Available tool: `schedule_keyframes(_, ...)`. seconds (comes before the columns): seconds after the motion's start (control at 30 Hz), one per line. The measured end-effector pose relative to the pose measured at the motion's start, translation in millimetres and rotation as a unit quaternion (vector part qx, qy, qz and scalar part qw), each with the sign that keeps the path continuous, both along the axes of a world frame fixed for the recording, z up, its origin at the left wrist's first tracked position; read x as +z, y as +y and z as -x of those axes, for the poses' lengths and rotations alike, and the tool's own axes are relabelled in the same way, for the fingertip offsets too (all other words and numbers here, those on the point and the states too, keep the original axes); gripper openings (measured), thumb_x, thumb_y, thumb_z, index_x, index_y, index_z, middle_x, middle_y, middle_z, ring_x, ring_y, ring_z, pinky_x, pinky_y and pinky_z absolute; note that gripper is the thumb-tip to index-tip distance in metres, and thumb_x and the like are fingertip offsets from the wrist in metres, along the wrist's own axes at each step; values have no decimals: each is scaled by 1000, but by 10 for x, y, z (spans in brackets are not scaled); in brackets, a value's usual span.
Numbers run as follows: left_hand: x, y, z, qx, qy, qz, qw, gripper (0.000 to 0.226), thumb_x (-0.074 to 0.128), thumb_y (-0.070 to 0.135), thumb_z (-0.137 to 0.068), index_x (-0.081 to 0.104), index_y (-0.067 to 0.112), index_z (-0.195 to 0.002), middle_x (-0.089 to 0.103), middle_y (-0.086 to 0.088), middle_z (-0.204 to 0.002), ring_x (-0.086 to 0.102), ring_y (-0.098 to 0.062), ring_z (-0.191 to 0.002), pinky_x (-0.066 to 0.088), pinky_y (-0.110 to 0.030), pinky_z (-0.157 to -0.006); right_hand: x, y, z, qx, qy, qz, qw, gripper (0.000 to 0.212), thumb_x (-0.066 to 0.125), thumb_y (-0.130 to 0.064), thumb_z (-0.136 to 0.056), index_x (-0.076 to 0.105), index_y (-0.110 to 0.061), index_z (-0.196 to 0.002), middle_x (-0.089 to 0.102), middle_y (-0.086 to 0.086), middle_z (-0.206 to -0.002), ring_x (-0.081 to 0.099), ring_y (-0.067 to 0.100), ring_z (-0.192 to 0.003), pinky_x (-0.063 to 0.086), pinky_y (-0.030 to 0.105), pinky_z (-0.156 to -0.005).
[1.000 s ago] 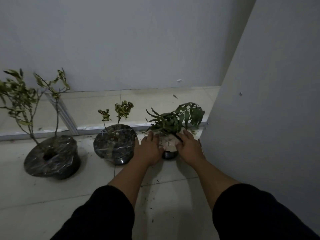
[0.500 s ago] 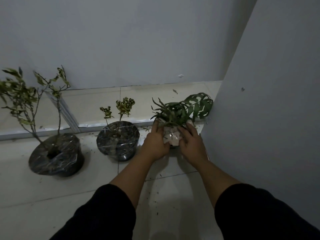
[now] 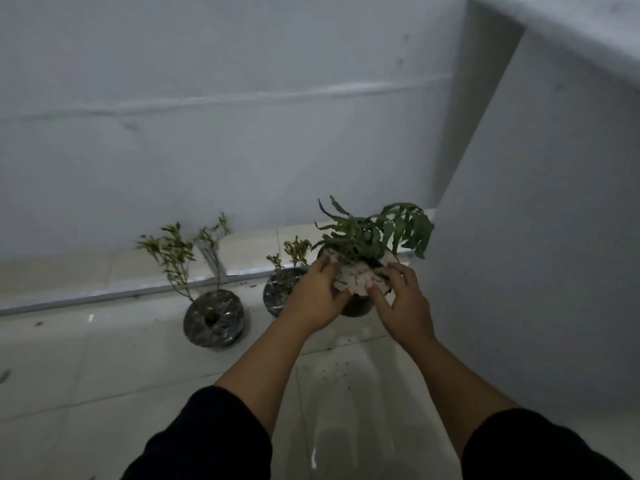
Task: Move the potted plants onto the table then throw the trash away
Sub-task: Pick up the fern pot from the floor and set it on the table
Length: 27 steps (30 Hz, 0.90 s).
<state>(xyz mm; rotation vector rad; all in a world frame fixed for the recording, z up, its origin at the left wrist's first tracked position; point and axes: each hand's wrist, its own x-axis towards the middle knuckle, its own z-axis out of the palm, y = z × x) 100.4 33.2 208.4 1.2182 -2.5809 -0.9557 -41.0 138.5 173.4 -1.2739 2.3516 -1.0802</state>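
Both hands, left [image 3: 317, 296] and right [image 3: 401, 299], grip the fern pot [image 3: 358, 289], now lifted off the floor; two wrapped pots [image 3: 213, 320] sit left, soil inside I think.

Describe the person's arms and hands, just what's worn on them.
Both hands, left hand and right hand, are bare: no gloves, rings or watch visible. The forearms are bare too. Dark, black-looking sleeves are pushed up toward the elbows, loose and plain, with no markings.

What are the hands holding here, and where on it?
Both hands, left and right, hold the fern pot, gripping opposite sides near its paper-covered top.
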Motion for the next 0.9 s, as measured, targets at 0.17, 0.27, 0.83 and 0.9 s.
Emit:
schedule_keyframes(0.17,1322,71,-288,13,10,5,1000,58,58,43,-89,45,17,-139,32,-7,-153,38,-24,-138,38,-36,-111,1370,94,-251,11,4,23,1000,26,56,-42,-90,63,-27,-109,47,-7,-134,59,12,-103,42,23,-78)
schedule_keyframes(0.27,2217,90,-364,6,19,14,1000,55,57,44,-88,47,21,-138,35,-2,-150,44,-22,-133,42,-33,-107,2261,125,-280,18,13,41,999,26,57,-43,-89,64,-26,-108,47,-7,-133,60,11,-99,46,24,-75)
schedule_keyframes(0.83,5513,674,468,-35,77,144,986,56,58,40,-88,45,17,-137,33,-7,-150,48,-28,-127,44,-37,-104,5434,730,549,14,63,151,986,28,63,-37,-87,65,-25,-112,48,-2,-134,53,13,-114,46,26,-83)
schedule_keyframes(0.9,5585,781,620,-22,89,138,986,57,59,40,-87,45,18,-138,32,-6,-151,47,-27,-128,44,-38,-105,5546,830,713,22,73,154,985,29,64,-37,-87,64,-25,-113,48,-3,-134,52,11,-113,44,24,-83)
